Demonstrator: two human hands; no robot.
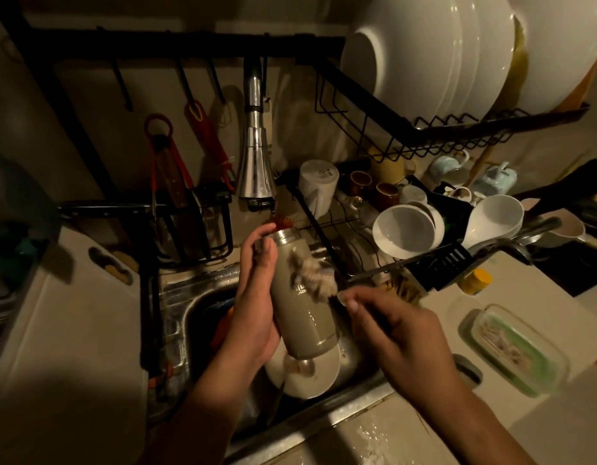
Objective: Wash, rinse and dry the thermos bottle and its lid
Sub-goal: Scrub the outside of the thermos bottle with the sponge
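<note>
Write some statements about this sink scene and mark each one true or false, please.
1. The left hand holds the bottle over the sink. True.
2. The right hand holds a sponge. False: it pinches the handle of a brush whose bristles lie against the bottle's side.
3. The bottle's lid is screwed on. False: the metal mouth is open, and no lid can be seen on it.
4. A white plate lies in the sink below the bottle. True.
5. Water runs from the tap onto the bottle. False: no stream is visible.
</note>
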